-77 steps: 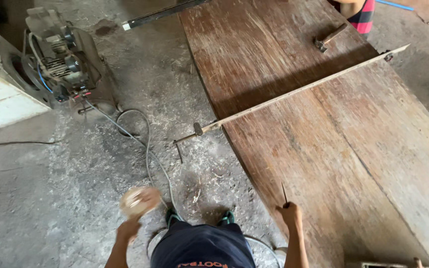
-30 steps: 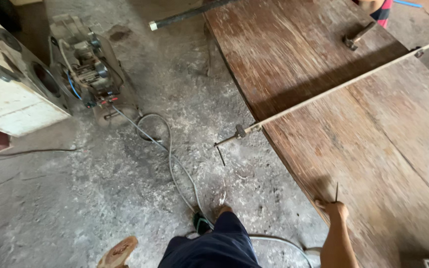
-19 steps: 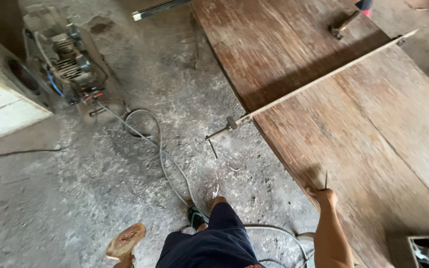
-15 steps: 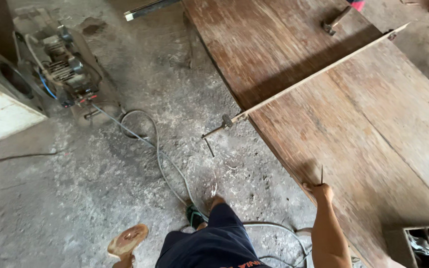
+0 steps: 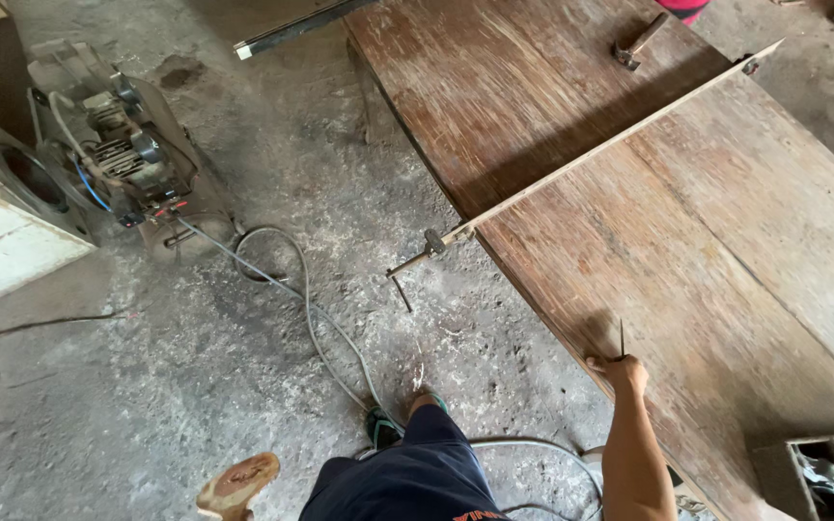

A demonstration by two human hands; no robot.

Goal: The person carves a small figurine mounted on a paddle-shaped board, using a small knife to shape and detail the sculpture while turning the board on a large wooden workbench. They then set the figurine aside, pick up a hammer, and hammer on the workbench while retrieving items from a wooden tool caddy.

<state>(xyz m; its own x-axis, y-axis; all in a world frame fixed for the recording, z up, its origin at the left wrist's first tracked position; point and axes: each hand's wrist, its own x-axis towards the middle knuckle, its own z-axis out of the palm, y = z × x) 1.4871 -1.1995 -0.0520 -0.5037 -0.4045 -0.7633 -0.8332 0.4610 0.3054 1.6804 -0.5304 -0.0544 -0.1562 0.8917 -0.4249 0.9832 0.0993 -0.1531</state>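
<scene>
Rough grey concrete floor (image 5: 195, 386) fills the left half of the view, with a big brown plywood sheet (image 5: 649, 241) lying flat across the right. Right hand (image 5: 623, 372) sits at the sheet's near edge, fist closed around a thin nail (image 5: 621, 338) standing upright, tip on the wood. Left hand (image 5: 236, 484) is low in the view, gripping a round wooden block; compared with half a second ago it has swung further right and closer in, while the right hand and nail hold the same spot on the sheet edge. View itself has shifted slightly. Long wooden straightedge (image 5: 610, 145) runs diagonally across the sheet, its clamp end (image 5: 427, 253) hanging off the left edge over the floor. Hammer (image 5: 634, 43) lies near the sheet's far end, well apart from the hands. Open wooden box (image 5: 822, 473) at bottom right holds what looks like crumpled pale material and some dark items, too small to identify. Grey cable (image 5: 311, 309) loops over the floor from a small motor unit (image 5: 123, 169) at upper left towards the person's foot (image 5: 407, 415). White board (image 5: 2, 251) sits at the far left edge. Floor between cable and sheet edge is open; the sheet surface around the nail is bare.
</scene>
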